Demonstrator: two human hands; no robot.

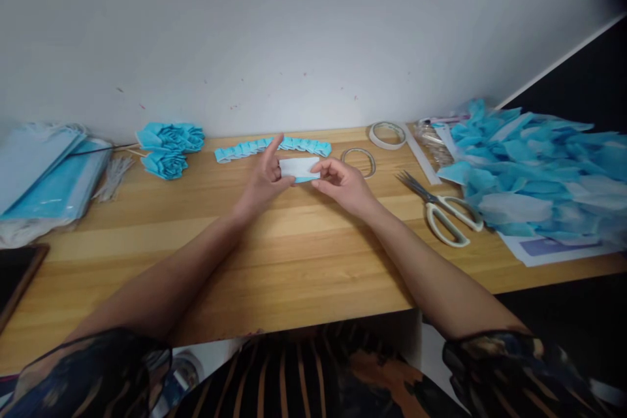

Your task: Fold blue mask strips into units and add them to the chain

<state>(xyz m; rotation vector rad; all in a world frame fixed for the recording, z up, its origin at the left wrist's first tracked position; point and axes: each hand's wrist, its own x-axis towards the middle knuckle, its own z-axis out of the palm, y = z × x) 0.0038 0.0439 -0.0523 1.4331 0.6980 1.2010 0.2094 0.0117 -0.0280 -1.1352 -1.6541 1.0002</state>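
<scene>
Between my two hands is a small piece of fabric (300, 167), white on its upper face with a light-blue strip along the near edge. My left hand (267, 179) pinches its left end between thumb and fingers, the index finger pointing up. At the right end, my right hand (345, 184) grips it with thumb and fingertips. Just behind the hands lies a curved row of folded blue pieces (304, 146), partly covered by my left index finger. A thin tape ring (360, 162) rests close to my right hand.
White-handled scissors (443, 209), a tape roll (386, 135) and a white strip (422, 155) lie right. Beyond is a heap of blue fabric pieces (543, 170). Blue fabric flowers (169, 144), thin white strands (113, 177) and packed blue masks (53, 176) sit left; a dark tablet-like object (19, 274) is nearer.
</scene>
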